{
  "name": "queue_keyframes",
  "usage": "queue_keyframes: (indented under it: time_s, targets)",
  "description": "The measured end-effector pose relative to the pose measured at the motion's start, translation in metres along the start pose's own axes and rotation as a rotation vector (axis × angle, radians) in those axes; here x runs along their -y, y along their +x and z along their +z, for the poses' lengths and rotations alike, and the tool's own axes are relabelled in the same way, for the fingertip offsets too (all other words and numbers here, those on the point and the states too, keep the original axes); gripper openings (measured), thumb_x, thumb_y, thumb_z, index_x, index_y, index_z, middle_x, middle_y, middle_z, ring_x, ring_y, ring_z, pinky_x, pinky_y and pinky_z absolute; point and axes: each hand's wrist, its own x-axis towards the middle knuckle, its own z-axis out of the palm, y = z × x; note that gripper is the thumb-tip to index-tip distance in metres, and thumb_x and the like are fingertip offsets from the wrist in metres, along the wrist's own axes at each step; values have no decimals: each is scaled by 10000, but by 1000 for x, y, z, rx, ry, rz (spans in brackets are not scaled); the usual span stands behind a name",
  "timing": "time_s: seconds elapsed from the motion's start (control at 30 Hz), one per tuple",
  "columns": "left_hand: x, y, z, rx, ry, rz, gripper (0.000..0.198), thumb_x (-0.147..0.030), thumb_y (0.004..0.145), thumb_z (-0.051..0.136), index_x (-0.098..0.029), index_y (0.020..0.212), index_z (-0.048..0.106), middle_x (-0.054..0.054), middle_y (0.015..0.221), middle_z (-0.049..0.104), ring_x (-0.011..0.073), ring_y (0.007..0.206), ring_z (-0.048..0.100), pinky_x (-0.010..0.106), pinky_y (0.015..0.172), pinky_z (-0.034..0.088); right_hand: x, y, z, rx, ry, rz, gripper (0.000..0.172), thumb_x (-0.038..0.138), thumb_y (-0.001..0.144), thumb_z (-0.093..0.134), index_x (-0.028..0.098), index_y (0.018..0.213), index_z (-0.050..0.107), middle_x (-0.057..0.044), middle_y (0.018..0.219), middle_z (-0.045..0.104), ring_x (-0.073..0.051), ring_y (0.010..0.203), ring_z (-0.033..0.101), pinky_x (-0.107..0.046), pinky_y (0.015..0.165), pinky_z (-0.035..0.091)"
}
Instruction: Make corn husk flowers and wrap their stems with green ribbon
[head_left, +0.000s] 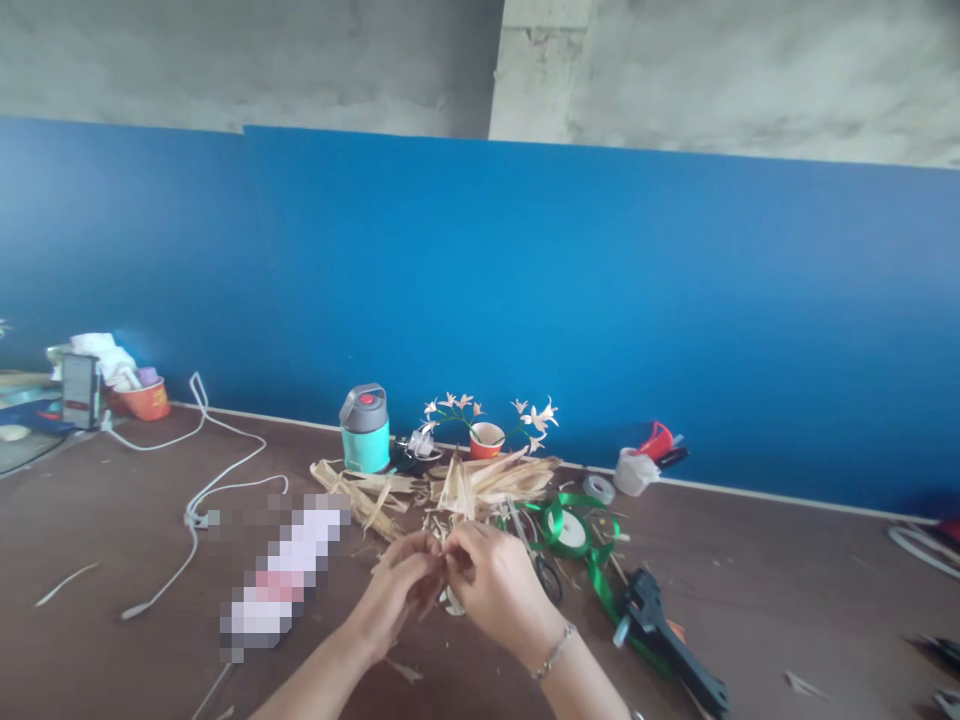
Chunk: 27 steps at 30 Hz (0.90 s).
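Both hands meet over the middle of the counter, towards its near edge. The left hand [401, 585] and the right hand [496, 585] have their fingertips pressed close together, pinching a small strip of dried leaf [448, 572] between them; its exact shape is hard to make out. Just beyond the hands lies a heap of dried leaves [480, 478]. Behind that, along the far edge by the blue wall, stand a teal flask [365, 432] and a little pot of straw flowers [486, 438]. A roll of green ribbon [570, 527] sits just right of the heap, with scissors [546, 575] beside the right hand and a black glue gun [664, 635] nearer the near edge. A white cable [214, 480] trails across the left side.
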Motion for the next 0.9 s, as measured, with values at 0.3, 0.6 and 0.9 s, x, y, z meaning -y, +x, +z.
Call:
queue_keyframes:
  time_s: [0.3,0.6,0.9]
  targets:
    - [-6,0,3,-48,89,12,323,-420,677,685,-170,632,486,-107,418,315,32,382,195,176,383,117,-5,0,-3,-13,56,22,155,97,752,508,195,788,623,-10,723,651,-125,646,575,-206,609,370]
    - [-8,-3,6,-35,63,8,343,-441,669,699,-173,653,484,-110,432,319,27,383,189,165,379,123,-3,-1,-3,-45,64,70,157,77,703,520,190,751,616,-7,690,651,-128,625,581,-205,592,375]
    - [-6,0,1,-177,286,132,299,-438,678,671,-154,721,590,-56,523,465,61,427,355,174,406,248,-3,0,-7,-41,136,99,131,125,742,510,185,751,625,-9,652,655,-129,592,585,-206,583,397]
